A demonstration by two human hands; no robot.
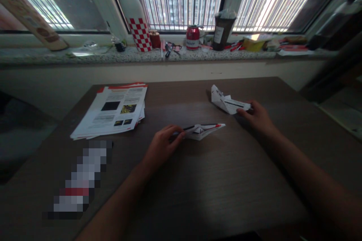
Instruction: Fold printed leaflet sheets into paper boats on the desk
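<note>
Two folded paper boats are on the brown table [181,196]. My left hand [163,143] pinches the near end of one paper boat [200,131], which has dark and red print along its edge and points to the right. Farther back and to the right, my right hand [256,115] grips the right tip of the other paper boat [226,99] between thumb and fingers. This second boat is white with a dark line along its side, and its left end rises in a point. A gap separates the two boats.
A stack of printed sheets [115,111] lies at the back left, with a pixelated object [82,179] in front of it. Along the stone windowsill [96,58] stand a checkered bottle [137,19], a red can [192,37], a dark lidded cup [222,32] and small clutter.
</note>
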